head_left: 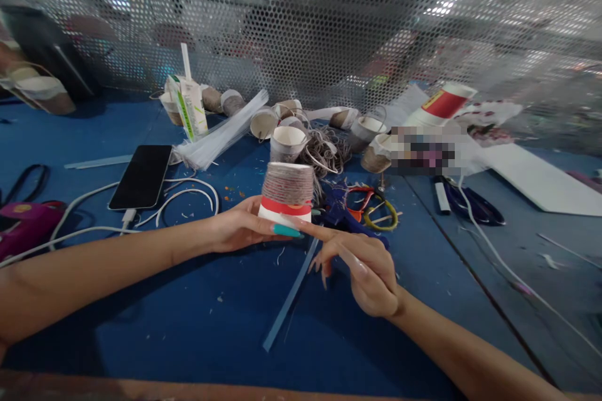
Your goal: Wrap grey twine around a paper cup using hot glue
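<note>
A paper cup [286,191], upside down with grey-brown cord wound round its upper part and a red and white band below, is held in my left hand [249,223]. The left thumb, with a long turquoise nail, lies across the cup's lower part. My right hand [364,263] is at the cup's lower right; its index finger reaches to the white band, and the other fingers are bent and apart. Nothing shows in its grasp. Beneath the hands a clear flat strip [289,301] lies on the blue table [188,338].
A phone [142,177] with a white cable lies at the left. Behind the cup are several small cups, tangled cord [324,150], clear strips [223,135] and a carton [192,109]. Scissors [380,210] lie right of centre. A perforated metal screen [301,25] stands at the back.
</note>
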`<action>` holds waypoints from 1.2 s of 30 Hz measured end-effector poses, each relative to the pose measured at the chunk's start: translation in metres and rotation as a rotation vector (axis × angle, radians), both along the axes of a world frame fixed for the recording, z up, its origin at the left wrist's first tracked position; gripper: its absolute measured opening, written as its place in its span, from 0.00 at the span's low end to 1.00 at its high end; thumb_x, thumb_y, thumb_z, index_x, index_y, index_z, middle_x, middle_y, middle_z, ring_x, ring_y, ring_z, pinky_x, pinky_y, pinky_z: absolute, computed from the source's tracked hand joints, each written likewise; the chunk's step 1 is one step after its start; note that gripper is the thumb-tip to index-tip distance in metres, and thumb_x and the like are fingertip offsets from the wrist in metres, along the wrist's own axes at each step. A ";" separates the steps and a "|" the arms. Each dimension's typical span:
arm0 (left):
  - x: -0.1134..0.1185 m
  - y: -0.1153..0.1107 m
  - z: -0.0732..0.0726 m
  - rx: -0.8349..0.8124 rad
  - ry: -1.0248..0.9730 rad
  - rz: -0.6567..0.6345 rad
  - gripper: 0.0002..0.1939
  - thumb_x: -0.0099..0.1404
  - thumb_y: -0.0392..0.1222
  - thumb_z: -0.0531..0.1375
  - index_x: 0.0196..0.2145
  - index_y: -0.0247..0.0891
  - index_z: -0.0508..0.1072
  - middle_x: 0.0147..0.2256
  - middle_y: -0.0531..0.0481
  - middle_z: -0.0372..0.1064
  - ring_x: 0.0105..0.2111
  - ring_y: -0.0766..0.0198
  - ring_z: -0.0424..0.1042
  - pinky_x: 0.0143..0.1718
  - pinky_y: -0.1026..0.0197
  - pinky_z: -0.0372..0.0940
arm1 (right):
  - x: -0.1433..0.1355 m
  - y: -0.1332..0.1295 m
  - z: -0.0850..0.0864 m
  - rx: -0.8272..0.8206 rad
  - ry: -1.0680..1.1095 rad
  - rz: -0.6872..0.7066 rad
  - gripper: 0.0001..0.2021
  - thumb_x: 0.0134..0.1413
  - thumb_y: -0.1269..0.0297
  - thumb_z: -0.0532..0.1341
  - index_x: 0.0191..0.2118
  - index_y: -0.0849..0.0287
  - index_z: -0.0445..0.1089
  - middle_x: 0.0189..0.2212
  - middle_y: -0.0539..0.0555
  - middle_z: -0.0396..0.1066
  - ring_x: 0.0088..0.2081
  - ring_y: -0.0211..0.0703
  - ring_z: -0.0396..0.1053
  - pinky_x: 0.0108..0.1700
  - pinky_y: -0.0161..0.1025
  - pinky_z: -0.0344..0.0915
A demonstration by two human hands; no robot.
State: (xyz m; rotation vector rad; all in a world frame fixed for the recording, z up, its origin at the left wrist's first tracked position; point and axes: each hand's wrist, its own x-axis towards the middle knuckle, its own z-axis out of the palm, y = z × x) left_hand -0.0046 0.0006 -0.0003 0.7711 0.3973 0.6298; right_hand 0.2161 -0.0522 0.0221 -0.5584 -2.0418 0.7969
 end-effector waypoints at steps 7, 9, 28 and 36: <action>-0.001 -0.001 0.001 0.063 0.054 -0.043 0.28 0.46 0.32 0.72 0.47 0.34 0.75 0.39 0.44 0.78 0.41 0.59 0.77 0.52 0.54 0.64 | -0.005 0.001 0.003 -0.081 -0.087 0.076 0.19 0.67 0.59 0.46 0.31 0.60 0.69 0.49 0.64 0.76 0.17 0.31 0.66 0.21 0.34 0.66; 0.000 -0.001 0.000 0.056 0.069 -0.017 0.27 0.46 0.32 0.72 0.46 0.34 0.75 0.39 0.44 0.79 0.41 0.59 0.77 0.52 0.55 0.64 | -0.004 0.001 0.001 -0.076 -0.074 0.074 0.19 0.67 0.59 0.46 0.32 0.60 0.69 0.49 0.63 0.76 0.17 0.31 0.66 0.21 0.34 0.67; 0.001 0.000 -0.001 0.050 0.009 -0.037 0.22 0.45 0.32 0.71 0.41 0.34 0.78 0.37 0.47 0.79 0.39 0.63 0.75 0.47 0.61 0.65 | -0.004 -0.003 -0.005 -0.077 0.123 -0.133 0.22 0.67 0.57 0.48 0.27 0.59 0.70 0.28 0.56 0.77 0.18 0.36 0.68 0.21 0.35 0.66; -0.001 0.002 -0.004 -0.045 -0.042 -0.033 0.26 0.45 0.31 0.71 0.44 0.37 0.77 0.38 0.48 0.79 0.39 0.60 0.76 0.47 0.56 0.66 | -0.003 -0.005 -0.006 -0.065 0.341 -0.296 0.19 0.65 0.63 0.49 0.27 0.59 0.71 0.46 0.58 0.78 0.18 0.33 0.67 0.22 0.37 0.69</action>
